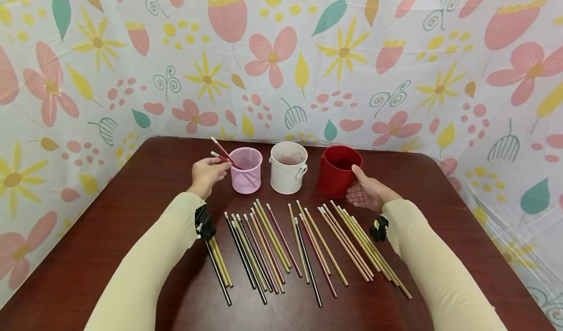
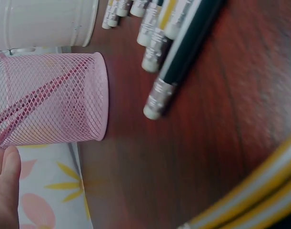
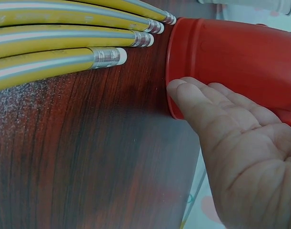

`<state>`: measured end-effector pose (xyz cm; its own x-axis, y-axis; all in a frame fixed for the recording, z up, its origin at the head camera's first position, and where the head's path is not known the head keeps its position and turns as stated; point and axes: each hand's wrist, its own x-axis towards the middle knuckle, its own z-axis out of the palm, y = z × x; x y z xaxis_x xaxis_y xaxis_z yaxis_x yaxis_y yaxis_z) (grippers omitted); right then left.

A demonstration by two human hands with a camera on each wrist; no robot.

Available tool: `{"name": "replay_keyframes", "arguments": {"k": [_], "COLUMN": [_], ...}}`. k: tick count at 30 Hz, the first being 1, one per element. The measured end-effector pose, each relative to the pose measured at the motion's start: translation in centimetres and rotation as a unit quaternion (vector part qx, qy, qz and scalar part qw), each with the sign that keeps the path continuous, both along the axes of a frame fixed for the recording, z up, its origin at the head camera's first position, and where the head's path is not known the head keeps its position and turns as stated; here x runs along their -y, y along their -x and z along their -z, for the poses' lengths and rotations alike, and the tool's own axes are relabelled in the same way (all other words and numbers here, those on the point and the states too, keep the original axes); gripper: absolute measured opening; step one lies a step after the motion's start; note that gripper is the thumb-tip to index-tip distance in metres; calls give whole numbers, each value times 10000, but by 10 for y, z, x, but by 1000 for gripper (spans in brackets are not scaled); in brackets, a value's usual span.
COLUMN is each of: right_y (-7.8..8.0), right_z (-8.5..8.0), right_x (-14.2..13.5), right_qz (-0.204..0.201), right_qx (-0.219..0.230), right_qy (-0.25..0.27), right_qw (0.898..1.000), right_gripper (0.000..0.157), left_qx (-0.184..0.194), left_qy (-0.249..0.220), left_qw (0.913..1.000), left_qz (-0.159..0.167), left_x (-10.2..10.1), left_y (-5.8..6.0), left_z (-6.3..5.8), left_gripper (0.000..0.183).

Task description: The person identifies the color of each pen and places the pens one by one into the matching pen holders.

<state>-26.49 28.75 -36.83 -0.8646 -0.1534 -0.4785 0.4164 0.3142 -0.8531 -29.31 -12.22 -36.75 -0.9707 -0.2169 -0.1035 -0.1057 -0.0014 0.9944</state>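
Note:
My left hand (image 1: pixel 206 175) is at the left rim of a pink mesh pencil cup (image 1: pixel 246 179). In the left wrist view its fingertips (image 2: pixel 11 160) meet the rim; whether they pinch it is unclear. Two red pencils (image 1: pixel 225 151) with white erasers lean out of this cup, right by the fingers. On the other side, my right hand (image 1: pixel 369 190) touches the red bucket (image 1: pixel 332 182), thumb at the rim and fairly straight fingers along its side. No pencils show inside the red bucket. Between the two stands a white bucket (image 1: pixel 285 177) with a wire handle.
Pencils in black, gold, red and yellow (image 1: pixel 264 248) lie in several loose groups in front of the containers, eraser ends toward them. Two yellow pencils (image 1: pixel 221 262) and a dark one lie below my left wrist. A flowered cloth (image 1: pixel 272 77) hangs behind the brown table (image 1: pixel 154 174).

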Motion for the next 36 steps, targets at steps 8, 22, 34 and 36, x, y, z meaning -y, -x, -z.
{"name": "replay_keyframes", "arguments": {"k": [8, 22, 34, 36], "right_y": [-1, 0, 0, 0], "right_z": [-3, -3, -1, -1], "right_x": [-2, 0, 1, 1], "right_qz": [-13, 62, 74, 73], "right_qx": [13, 42, 53, 37], "right_qy": [-12, -52, 6, -13], "right_qw": [10000, 10000, 10000, 10000], "right_gripper": [103, 101, 100, 99], "left_qx": [613, 1328, 1418, 1473], "left_qy": [1050, 3734, 4818, 4796], "left_qw": [9777, 8328, 7823, 7828], "left_qz": [1714, 3866, 3684, 3680], "left_x": [0, -43, -55, -55], "left_y": [-14, -41, -45, -46], "left_z": [3, 10, 21, 21], "left_gripper": [31, 17, 26, 28]}}
